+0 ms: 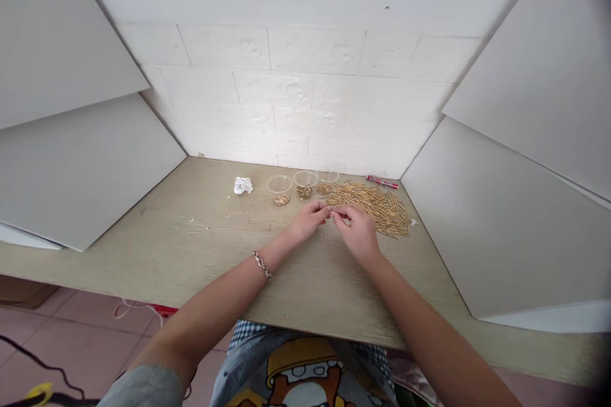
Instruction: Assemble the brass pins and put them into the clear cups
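Over the middle of the table, my left hand (310, 219) and my right hand (356, 229) meet at the fingertips. Both are closed in a pinch, and whatever lies between the fingers is too small to make out. Just beyond my right hand spreads a pile of thin gold-coloured sticks (382, 205). Behind my left hand stand clear round tubs with small gold-coloured pieces: one on the left (281, 200), one in the middle (304, 192) and one on the right (324, 188). Their clear lids or rims (279, 184) show behind them.
A crumpled white tissue (243, 186) lies left of the tubs. Near the back wall rests a red patterned tube (382, 182). Grey-white panels (525, 216) flank the wooden table (229, 241) on both sides. Small white scraps (413, 222) lie near the pile.
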